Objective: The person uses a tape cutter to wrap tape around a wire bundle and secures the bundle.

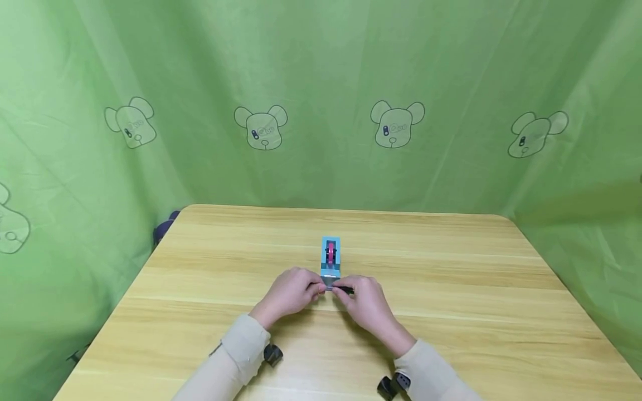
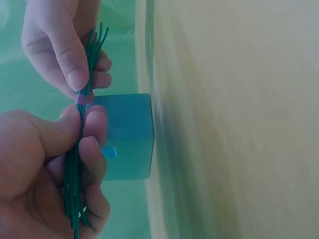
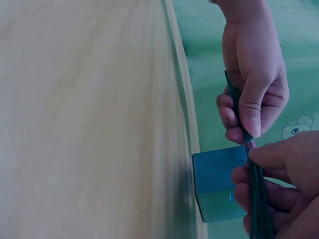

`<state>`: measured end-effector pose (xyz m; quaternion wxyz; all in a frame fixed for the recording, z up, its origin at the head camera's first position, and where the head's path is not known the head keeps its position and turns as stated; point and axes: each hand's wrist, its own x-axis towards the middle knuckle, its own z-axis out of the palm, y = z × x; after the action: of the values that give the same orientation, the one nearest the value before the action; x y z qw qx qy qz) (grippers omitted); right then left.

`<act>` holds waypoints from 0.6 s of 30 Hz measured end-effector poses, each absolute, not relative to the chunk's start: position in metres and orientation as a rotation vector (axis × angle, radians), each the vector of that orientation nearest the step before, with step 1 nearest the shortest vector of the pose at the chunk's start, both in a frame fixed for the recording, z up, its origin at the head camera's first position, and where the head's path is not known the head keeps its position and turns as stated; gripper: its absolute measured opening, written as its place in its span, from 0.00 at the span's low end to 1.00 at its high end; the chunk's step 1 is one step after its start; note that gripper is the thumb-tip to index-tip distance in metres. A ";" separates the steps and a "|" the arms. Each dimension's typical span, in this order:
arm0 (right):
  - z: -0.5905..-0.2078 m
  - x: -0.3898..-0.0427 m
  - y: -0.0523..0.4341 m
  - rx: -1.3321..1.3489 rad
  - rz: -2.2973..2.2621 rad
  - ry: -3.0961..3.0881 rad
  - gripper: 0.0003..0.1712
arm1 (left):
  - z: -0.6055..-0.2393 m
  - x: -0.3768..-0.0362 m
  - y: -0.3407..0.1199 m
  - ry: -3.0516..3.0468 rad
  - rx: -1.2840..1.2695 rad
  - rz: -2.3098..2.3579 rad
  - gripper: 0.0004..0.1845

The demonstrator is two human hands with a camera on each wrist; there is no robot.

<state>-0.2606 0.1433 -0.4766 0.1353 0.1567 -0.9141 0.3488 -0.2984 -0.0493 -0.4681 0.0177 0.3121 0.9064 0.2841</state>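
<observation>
A bundle of thin dark green stems [image 2: 73, 172] is held crosswise between both hands, just in front of the tape dispenser [image 1: 330, 272]. My left hand [image 1: 293, 291] pinches one side of the bundle between thumb and fingers. Close beside it, my right hand [image 1: 368, 303] pinches the other side, fingertips nearly meeting. Between the fingertips, a pinkish-purple band [image 2: 82, 98] wraps the stems. The dispenser is light blue with a pink roll core [image 1: 331, 253], its cutting end facing the hands. In the right wrist view its blue end [image 3: 219, 172] stands behind the fingers.
The wood-grain table [image 1: 451, 267] reaches out on all sides of the hands. Green curtains [image 1: 321, 55] with bear outlines hang behind and at both sides. A dark purple object [image 1: 163, 228] shows beyond the table's left edge. Small black cameras [image 1: 273, 355] sit at the wrists.
</observation>
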 end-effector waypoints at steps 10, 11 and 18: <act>-0.472 -0.264 0.145 0.479 1.048 -2.733 0.07 | -0.470 -0.300 -0.051 2.826 0.991 0.961 0.11; -0.471 -0.265 0.145 0.489 1.046 -2.748 0.08 | -0.470 -0.300 -0.051 2.828 0.993 0.967 0.11; -0.468 -0.267 0.145 0.492 1.074 -2.824 0.07 | -0.471 -0.300 -0.051 2.862 0.979 0.962 0.07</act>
<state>-0.2674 0.1446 -0.4681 0.0401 0.1606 -0.9218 0.3505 -0.2999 -0.0507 -0.4715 -0.0163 0.3083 0.9016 0.3029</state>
